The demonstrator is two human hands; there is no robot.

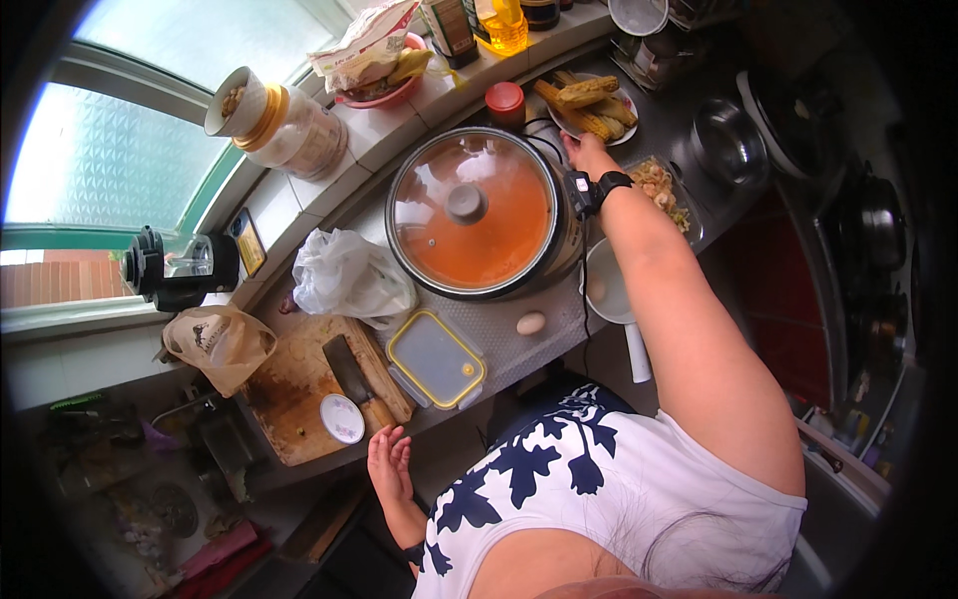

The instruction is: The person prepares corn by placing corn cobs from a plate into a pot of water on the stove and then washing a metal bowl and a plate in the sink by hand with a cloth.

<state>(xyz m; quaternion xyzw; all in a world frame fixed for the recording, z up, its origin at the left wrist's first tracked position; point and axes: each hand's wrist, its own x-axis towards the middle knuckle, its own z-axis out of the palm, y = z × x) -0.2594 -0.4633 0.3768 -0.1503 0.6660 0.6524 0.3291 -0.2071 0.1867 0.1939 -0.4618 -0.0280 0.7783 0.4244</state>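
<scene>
My right hand [587, 150] reaches across the counter to the near rim of a plate [631, 112] of corn cobs [587, 97]. Its fingers are at the rim, partly hidden, so I cannot tell whether they grip it. To its left stands a large electric pot [479, 213] under a glass lid, with orange contents. Beneath my right forearm are a glass dish of shrimp and vegetables [657, 187] and a white saucepan [617, 288]. My left hand [391, 460] hangs empty, fingers apart, beside the cutting board [277, 404], near a cleaver [352, 374] and a small floral dish [342, 419].
An egg [531, 323] and a yellow-rimmed container lid [436, 359] lie before the pot, with a white plastic bag [352, 277] to the left. A black cable [585, 299] hangs over the counter edge. A sink [150, 509] is lower left; a metal bowl [727, 142] stands right.
</scene>
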